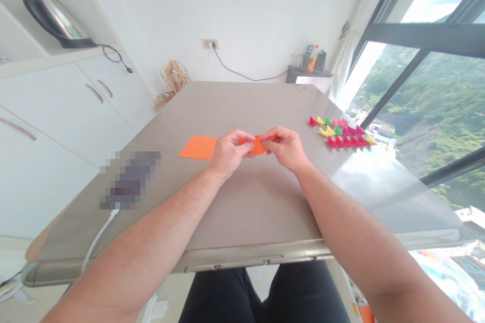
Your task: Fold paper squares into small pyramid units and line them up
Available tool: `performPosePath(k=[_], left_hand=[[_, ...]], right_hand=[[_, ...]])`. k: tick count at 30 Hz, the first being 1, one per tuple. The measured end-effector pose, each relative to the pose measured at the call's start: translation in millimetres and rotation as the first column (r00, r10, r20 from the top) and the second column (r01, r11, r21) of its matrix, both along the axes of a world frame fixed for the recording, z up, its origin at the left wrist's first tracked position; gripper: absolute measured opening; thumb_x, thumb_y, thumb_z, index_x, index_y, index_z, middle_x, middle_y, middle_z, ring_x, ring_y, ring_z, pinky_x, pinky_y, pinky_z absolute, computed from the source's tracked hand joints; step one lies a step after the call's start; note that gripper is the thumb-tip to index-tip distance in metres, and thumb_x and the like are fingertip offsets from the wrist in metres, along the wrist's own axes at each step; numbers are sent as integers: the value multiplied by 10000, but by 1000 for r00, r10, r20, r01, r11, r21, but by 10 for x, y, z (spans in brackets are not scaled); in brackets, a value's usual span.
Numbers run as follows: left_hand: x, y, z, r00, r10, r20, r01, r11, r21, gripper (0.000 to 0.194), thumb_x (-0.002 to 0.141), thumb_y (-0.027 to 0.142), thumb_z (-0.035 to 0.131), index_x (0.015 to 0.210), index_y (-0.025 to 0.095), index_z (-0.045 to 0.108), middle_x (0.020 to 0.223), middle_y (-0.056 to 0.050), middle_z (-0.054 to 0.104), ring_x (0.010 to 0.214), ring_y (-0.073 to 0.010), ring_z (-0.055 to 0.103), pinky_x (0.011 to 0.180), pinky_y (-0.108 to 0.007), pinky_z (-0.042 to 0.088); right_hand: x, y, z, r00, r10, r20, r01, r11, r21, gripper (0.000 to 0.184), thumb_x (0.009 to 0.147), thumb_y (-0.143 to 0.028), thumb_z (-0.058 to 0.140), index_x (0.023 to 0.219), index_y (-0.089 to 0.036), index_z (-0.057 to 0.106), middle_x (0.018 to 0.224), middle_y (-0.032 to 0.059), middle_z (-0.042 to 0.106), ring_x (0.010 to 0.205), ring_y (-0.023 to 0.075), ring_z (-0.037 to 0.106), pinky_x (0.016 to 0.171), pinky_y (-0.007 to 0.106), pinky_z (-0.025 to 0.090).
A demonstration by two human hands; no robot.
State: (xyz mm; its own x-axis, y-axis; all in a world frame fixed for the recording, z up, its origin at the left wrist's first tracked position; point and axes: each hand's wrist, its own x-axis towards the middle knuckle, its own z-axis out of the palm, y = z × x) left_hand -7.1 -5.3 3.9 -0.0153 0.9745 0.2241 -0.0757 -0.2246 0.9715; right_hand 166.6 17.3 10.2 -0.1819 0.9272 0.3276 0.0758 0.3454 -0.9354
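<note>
Between my two hands is a small folded piece of orange paper (259, 147), held a little above the table. My left hand (232, 150) pinches its left end between thumb and fingers. The right end is pinched by my right hand (285, 147). My fingers hide parts of the folds, so its full shape cannot be made out. A flat orange sheet of paper (197, 148) lies on the table just left of my left hand, its right edge partly covered by that hand.
Rows of small folded paper boats (344, 133) in red, pink, yellow and green stand at the table's right side, by the window. A blurred dark object (132, 179) with a white cable (99, 234) lies at left. The grey table (250, 106) reaches toward the wall.
</note>
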Motion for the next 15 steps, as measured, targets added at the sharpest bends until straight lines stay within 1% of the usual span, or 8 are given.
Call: performPosePath(k=[7, 10, 15], left_hand=[[-11, 7, -4, 999, 28, 26, -27, 999, -22, 153, 696, 243, 809, 798, 170, 720, 834, -52, 754, 769, -205, 728, 688, -359, 624], [-15, 12, 8, 999, 42, 35, -40, 999, -33, 157, 685, 244, 812, 786, 168, 720, 813, -50, 749, 759, -205, 723, 700, -370, 622], [-36, 25, 24, 999, 30, 39, -28, 998, -53, 144, 678, 227, 800, 778, 168, 715, 797, -45, 738, 756, -202, 715, 698, -369, 612]], right_hand=[[31, 17, 18, 994, 39, -106, -49, 995, -91, 116, 686, -275, 749, 772, -201, 727, 707, 2, 731, 570, 136, 642, 607, 314, 557], [59, 24, 36, 988, 64, -140, -82, 989, -127, 132, 671, -271, 756, 772, -193, 722, 724, 9, 744, 600, 148, 674, 634, 323, 581], [88, 24, 55, 985, 66, -157, -92, 982, -165, 136, 654, -251, 761, 768, -182, 733, 733, 21, 755, 628, 163, 705, 677, 344, 619]])
